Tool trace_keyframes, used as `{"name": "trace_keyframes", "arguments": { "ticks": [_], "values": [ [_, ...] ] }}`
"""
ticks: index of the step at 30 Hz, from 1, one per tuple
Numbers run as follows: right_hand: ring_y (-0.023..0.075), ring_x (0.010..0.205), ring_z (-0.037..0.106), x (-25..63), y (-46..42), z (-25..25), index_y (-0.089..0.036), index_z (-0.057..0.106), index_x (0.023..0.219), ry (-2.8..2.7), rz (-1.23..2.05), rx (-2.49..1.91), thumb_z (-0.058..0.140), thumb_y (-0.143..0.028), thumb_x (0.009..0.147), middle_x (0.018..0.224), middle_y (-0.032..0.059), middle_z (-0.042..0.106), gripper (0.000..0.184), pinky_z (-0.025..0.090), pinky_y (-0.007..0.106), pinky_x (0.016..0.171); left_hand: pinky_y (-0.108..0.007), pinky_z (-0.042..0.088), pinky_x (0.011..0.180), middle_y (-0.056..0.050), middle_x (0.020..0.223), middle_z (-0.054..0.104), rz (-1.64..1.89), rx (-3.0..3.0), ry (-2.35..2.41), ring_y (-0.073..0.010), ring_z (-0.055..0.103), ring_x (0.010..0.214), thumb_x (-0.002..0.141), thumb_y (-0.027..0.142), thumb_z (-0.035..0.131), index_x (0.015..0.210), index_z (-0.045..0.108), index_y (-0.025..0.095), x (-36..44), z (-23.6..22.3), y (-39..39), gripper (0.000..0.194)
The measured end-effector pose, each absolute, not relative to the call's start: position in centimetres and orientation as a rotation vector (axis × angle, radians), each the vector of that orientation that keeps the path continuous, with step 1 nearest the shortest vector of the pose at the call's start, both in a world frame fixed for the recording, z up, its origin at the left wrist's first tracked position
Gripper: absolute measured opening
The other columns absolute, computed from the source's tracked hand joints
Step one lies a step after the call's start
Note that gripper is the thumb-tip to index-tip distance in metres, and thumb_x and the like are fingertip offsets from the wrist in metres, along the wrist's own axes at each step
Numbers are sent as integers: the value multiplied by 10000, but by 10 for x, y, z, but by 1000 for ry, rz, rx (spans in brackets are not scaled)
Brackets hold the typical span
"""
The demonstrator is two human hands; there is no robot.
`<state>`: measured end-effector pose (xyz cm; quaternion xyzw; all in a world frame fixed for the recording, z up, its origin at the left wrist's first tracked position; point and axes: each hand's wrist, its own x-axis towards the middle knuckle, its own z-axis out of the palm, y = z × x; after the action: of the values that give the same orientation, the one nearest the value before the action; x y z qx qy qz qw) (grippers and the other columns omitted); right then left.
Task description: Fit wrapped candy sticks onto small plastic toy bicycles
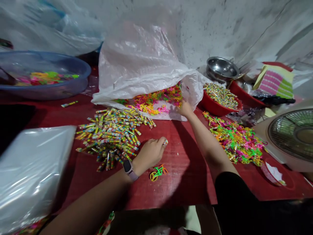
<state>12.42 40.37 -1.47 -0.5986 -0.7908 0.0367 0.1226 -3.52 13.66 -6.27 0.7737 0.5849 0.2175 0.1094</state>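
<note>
While your left fingers [161,142] pinch a wrapped stick [165,142], a careless brush could scatter the pile [110,137] just beside them (your right fingers [182,109], at the coloured pieces [156,102], show no clear grip).

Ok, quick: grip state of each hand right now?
Left hand: closed, holding a small wrapped candy stick.
Right hand: fingers hidden at the white plastic bag; grip cannot be told.

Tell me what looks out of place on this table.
A green-and-orange toy bicycle lies alone on the red table just below the left hand, apart from the toy heap to the right, so it looks stray.
</note>
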Motion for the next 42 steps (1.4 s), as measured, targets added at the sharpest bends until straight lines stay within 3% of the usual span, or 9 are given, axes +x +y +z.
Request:
{"name": "trace_keyframes", "arguments": {
  "ticks": [7, 16, 20, 25, 28, 31, 33, 36, 42],
  "values": [
    [373, 1291, 549, 103, 440, -51, -147, 560, 1417, -2180, 113, -1870, 513, -352, 1007, 1387, 259, 581, 461, 432, 549, 1061, -405, 529, 770, -101, 890, 720, 609, 2366, 1716, -279, 704, 836, 1066, 225, 354, 1071, 576, 168, -38, -60, 138, 229],
    [265, 1060, 674, 136, 371, -65, -140, 574, 1337, -2352, 317, -1627, 618, -535, 960, 1172, 167, 705, 548, 525, 369, 947, -408, 535, 787, -102, 887, 720, 577, 2365, 1712, -281, 710, 841, 1059, 216, 352, 1066, 575, 162, -38, -56, 138, 230],
    [293, 1292, 595, 180, 320, -65, -169, 407, 1512, -2394, 594, -1287, 829, -521, 783, 1432, 182, 583, 913, 467, 437, 1110, -382, 528, 776, -111, 900, 729, 585, 2295, 1746, -273, 725, 855, 1081, 271, 324, 1085, 568, 169, -36, -60, 138, 264],
    [335, 1507, 379, 227, 277, -59, -225, 465, 1502, -2466, 518, -1228, 870, -517, 736, 1597, 177, 413, 914, 339, 502, 1226, -346, 504, 724, -112, 913, 743, 601, 2195, 1735, -269, 741, 851, 1087, 327, 334, 1124, 552, 178, -33, -67, 139, 266],
    [362, 1307, 549, 245, 266, -62, -168, 602, 1344, -2290, 322, -1628, 898, -528, 688, 1386, 216, 577, 804, 454, 517, 1096, -325, 480, 702, -98, 900, 742, 657, 2130, 1706, -263, 744, 853, 1089, 352, 332, 1092, 542, 193, -33, -70, 138, 263],
    [266, 986, 658, 255, 266, -67, -150, 688, 1120, -2206, 396, -1758, 879, -427, 726, 1086, 141, 695, 518, 523, 392, 898, -317, 463, 701, -86, 913, 740, 767, 2065, 1640, -265, 743, 877, 1082, 396, 367, 1080, 530, 210, -32, -72, 137, 248],
    [200, 800, 640, 257, 267, -68, -159, 696, 976, -2188, 550, -1707, 865, -384, 730, 903, 70, 702, 373, 499, 315, 749, -316, 460, 708, -75, 918, 737, 824, 2026, 1595, -266, 740, 896, 1074, 441, 390, 1080, 523, 221, -31, -74, 136, 257],
    [138, 603, 543, 252, 265, -65, -178, 631, 814, -2014, 832, -1561, 887, -453, 672, 680, -17, 622, 402, 399, 257, 574, -315, 463, 727, -53, 900, 723, 845, 1987, 1548, -254, 732, 903, 1079, 482, 357, 1088, 515, 233, -31, -75, 136, 295],
    [102, 587, 543, 210, 229, -57, -184, 653, 907, -1596, 1558, -1026, 908, -474, 690, 733, -25, 660, 444, 423, 225, 550, -318, 477, 801, -30, 900, 682, 840, 1990, 1362, -205, 680, 857, 1104, 449, 264, 1026, 530, 234, -26, -76, 134, 351]
  ]
}}
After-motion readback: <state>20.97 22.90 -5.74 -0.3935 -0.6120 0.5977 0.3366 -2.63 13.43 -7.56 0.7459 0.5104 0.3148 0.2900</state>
